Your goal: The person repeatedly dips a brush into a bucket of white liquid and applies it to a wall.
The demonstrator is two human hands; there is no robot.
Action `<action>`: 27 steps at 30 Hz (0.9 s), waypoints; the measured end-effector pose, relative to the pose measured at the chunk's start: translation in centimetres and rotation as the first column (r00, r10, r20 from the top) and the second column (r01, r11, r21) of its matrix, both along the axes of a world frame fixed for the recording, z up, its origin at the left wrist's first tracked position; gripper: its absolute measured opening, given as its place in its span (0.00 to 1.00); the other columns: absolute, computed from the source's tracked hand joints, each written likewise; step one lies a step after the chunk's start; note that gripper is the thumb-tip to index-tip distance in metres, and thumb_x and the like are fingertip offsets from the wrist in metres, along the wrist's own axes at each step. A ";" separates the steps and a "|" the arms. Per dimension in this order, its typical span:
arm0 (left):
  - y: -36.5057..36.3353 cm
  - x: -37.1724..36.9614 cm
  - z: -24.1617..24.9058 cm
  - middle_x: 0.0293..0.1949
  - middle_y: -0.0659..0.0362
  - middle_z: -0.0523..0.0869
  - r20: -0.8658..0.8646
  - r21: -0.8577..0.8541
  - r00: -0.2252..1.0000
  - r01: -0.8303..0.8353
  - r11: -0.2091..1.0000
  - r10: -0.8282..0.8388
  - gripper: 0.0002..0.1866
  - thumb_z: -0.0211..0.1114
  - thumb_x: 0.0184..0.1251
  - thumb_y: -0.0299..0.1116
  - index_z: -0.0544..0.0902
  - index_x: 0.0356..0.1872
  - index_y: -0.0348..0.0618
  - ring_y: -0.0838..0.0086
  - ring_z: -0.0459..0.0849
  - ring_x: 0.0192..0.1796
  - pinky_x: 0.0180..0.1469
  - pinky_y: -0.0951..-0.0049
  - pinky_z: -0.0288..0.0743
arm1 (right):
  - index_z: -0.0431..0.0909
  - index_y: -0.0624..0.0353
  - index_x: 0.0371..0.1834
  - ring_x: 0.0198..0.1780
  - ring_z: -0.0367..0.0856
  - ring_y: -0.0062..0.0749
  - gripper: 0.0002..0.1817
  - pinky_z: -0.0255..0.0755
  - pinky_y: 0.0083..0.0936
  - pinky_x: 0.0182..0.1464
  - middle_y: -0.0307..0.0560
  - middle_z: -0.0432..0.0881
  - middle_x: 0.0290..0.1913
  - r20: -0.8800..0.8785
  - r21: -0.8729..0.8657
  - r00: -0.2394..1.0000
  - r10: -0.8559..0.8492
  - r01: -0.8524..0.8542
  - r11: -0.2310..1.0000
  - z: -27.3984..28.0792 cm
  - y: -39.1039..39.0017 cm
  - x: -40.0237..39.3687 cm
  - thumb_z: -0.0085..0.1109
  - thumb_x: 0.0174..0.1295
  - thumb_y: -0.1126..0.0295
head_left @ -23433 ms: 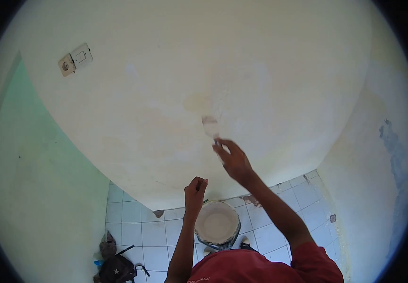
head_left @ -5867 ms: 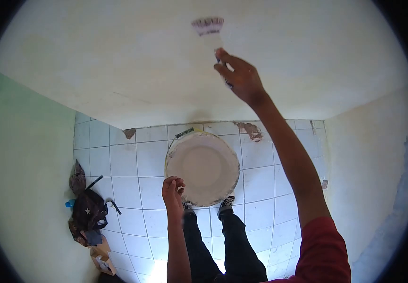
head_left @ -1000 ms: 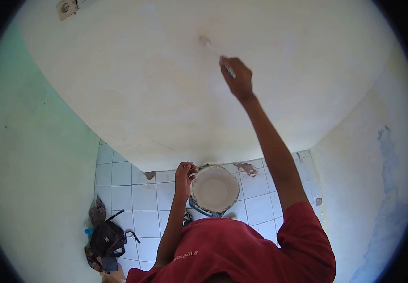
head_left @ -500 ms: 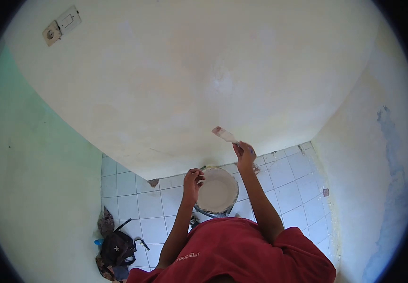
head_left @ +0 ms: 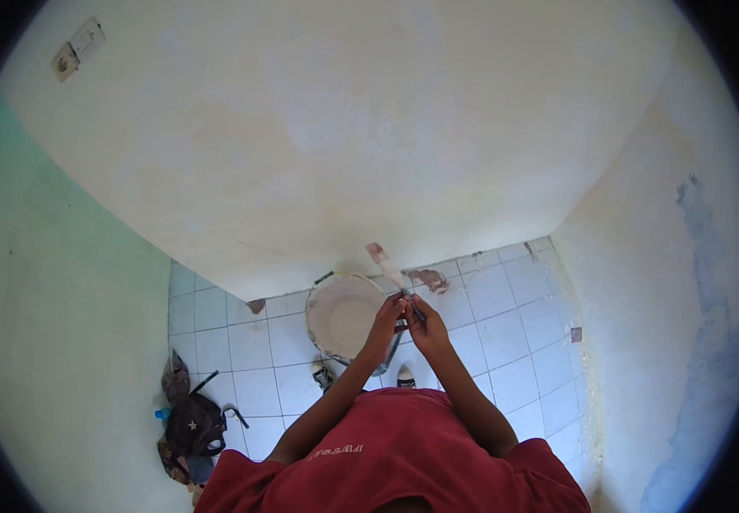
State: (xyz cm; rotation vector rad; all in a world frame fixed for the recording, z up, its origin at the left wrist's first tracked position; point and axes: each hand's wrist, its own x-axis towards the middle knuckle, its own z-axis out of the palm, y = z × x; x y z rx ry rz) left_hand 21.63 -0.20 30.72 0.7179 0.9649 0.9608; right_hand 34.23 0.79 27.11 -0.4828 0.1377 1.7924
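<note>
A flat tool with a pale, coated blade [head_left: 388, 267] and a reddish-brown tip points up and left, in front of the wall [head_left: 369, 154]. Its handle is in my right hand [head_left: 428, 327], whose fingers are wrapped round it. My left hand [head_left: 387, 323] touches the same tool near the base of the blade, its fingers bent in against it. Just left of my hands, a round bucket [head_left: 311, 329] stands on the floor with pale, smooth material [head_left: 345, 318] inside.
White floor tiles [head_left: 292, 342] meet the wall, with brown patches near its base. My shoes [head_left: 406, 377] stand close below the bucket. A black bag [head_left: 194, 425] and other items lie at the lower left. Sockets [head_left: 65, 61] are at the upper left.
My left hand has moved right, from beside the bucket to the tool. My right hand has come lower and nearer my body with the tool. The view has shifted, and the bucket appears further left.
</note>
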 end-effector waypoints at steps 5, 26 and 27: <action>-2.5 4.4 -0.5 0.54 0.62 0.79 0.029 -0.019 1.000 -0.012 1.000 0.012 0.24 0.56 0.72 0.45 0.70 0.65 0.48 0.76 0.77 0.54 0.55 0.66 0.71 | 0.73 0.68 0.51 0.40 0.83 0.26 0.10 0.82 0.14 0.42 0.48 0.81 0.41 0.049 -0.013 0.993 0.104 -0.104 0.995 -0.2 -2.4 5.2 0.52 0.69 0.77; -3.8 7.5 -1.5 0.35 0.66 0.79 0.223 -0.144 0.915 -0.311 0.939 0.337 0.08 0.57 0.75 0.36 0.78 0.45 0.44 0.83 0.77 0.37 0.41 0.77 0.72 | 0.74 0.67 0.50 0.39 0.83 0.25 0.16 0.77 0.22 0.41 0.46 0.82 0.39 0.846 0.240 0.528 -0.066 -0.267 0.933 2.0 -4.9 6.3 0.63 0.59 0.78; -3.6 7.3 -1.3 0.36 0.64 0.80 0.224 -0.133 0.923 -0.290 0.948 0.314 0.09 0.56 0.76 0.36 0.77 0.47 0.43 0.81 0.78 0.38 0.43 0.76 0.73 | 0.74 0.67 0.50 0.39 0.83 0.25 0.16 0.77 0.22 0.41 0.46 0.82 0.39 0.844 0.240 0.532 -0.062 -0.273 0.932 2.5 -4.8 6.0 0.63 0.59 0.78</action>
